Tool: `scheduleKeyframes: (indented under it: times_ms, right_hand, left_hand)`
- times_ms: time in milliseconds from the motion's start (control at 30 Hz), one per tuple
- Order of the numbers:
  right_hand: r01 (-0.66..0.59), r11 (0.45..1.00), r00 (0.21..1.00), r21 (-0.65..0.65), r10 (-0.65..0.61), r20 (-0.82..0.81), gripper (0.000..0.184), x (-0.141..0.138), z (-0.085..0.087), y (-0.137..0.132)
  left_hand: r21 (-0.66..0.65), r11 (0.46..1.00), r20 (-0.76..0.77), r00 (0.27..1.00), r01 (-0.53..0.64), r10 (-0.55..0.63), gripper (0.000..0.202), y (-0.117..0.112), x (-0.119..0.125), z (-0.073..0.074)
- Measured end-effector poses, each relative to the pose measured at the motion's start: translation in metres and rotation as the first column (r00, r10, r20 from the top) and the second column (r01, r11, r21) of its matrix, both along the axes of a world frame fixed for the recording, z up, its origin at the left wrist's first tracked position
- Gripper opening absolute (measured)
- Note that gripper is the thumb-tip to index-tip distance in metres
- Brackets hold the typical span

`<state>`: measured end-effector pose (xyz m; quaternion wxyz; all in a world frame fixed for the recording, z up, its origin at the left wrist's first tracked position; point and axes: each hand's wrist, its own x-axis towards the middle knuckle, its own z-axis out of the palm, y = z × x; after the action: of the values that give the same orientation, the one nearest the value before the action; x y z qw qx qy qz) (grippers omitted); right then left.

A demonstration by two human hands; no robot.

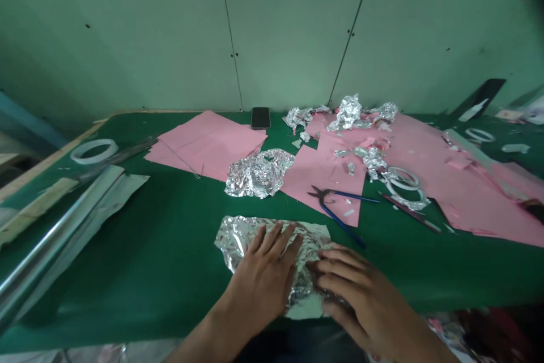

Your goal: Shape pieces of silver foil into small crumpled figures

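A wrinkled sheet of aluminium foil (232, 238) lies on the green tabletop at the near edge, with a pale green piece showing at its lower end. My left hand (267, 269) rests flat on the foil, its fingers stretched out. Over the foil's right side is my right hand (352, 284), fingers spread and a little blurred; whether every finger touches the foil I cannot tell. Just beyond lies a crumpled foil piece (259, 173). Blue-handled pliers (335, 204) sit open to the right, partly on pink paper (314, 170).
A stack of pink sheets (208, 145) and a phone (260, 118) lie at the back. On the left are a foil roll (59, 233) and a tape roll (94, 151). Crumpled foil (348, 112), foil-wrapped rings (406, 184) and more pink sheets (429, 165) cover the right.
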<state>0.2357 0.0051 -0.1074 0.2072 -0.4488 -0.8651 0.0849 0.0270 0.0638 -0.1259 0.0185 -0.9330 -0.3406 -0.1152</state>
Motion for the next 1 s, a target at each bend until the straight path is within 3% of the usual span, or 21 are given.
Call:
scheduleKeyframes:
  times_ms: [100, 167, 300, 400, 1000]
  right_hand:
    - [0.18, 0.983, 0.984, 0.024, -0.18, 0.006, 0.034, -0.023, 0.005, 0.008]
    - [0.273, 0.96, 0.96, 0.055, -0.276, 0.049, 0.042, -0.04, -0.003, 0.019]
    - [0.283, 0.959, 0.956, 0.025, -0.284, 0.079, 0.05, -0.06, -0.036, 0.038]
    - [0.304, 0.953, 0.949, 0.003, -0.303, 0.091, 0.056, -0.059, -0.051, 0.039]
    - [0.317, 0.948, 0.94, -0.035, -0.309, 0.148, 0.053, -0.059, -0.048, 0.034]
  left_hand:
    - [0.048, 0.999, -0.039, 0.999, -0.021, 0.023, 0.054, -0.007, 0.001, -0.008]
    - [0.059, 0.997, -0.034, 0.998, -0.047, 0.049, 0.054, -0.009, 0.0, -0.012]
    - [0.061, 0.995, 0.002, 0.997, -0.073, 0.073, 0.054, -0.008, -0.002, -0.014]
    - [0.049, 0.994, 0.002, 0.995, -0.097, 0.098, 0.056, -0.009, -0.002, -0.015]
    - [0.037, 0.937, 0.021, 0.938, -0.347, 0.346, 0.057, -0.036, 0.013, -0.023]
